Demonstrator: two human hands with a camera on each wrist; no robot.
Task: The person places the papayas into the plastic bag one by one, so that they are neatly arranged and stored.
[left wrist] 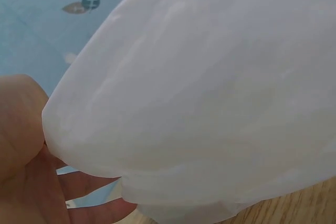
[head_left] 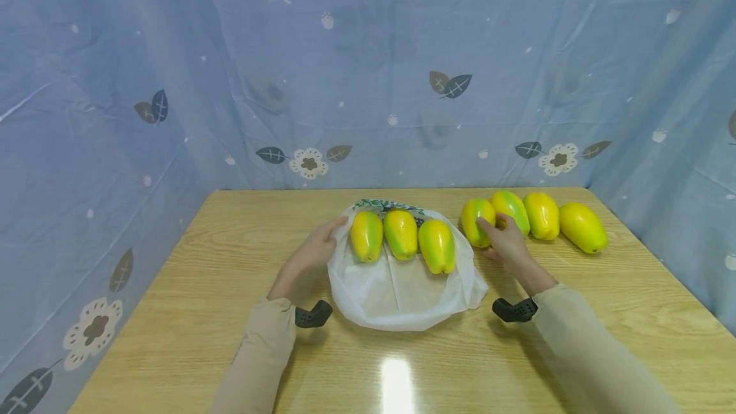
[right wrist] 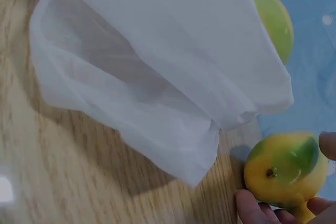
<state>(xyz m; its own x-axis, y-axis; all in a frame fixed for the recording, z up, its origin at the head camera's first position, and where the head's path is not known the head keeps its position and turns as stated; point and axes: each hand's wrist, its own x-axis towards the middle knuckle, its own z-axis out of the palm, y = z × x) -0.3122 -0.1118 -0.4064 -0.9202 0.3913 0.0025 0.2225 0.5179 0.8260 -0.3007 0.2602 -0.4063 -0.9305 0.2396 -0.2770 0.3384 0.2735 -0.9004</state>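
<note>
A white plastic bag (head_left: 397,315) lies spread with its mouth open on the table, green print at its far edge. Three yellow-green papayas (head_left: 400,235) sit inside it, side by side. My left hand (head_left: 313,251) pinches the bag's left rim between thumb and fingers; the left wrist view shows the white film (left wrist: 184,93) between them. Right of the bag, my right hand (head_left: 508,248) grips the leftmost loose papaya (head_left: 475,217), thumb on one side and fingers on the other. That papaya (right wrist: 283,169) rests close beside the bag in the right wrist view.
More loose papayas stand in a row to the right: one (head_left: 510,208) behind my right hand, another (head_left: 542,216) next to it, and one (head_left: 583,227) lying tilted at the end. A wooden table (head_left: 230,273) bears everything. Blue patterned cloth (head_left: 391,69) hangs behind and at both sides.
</note>
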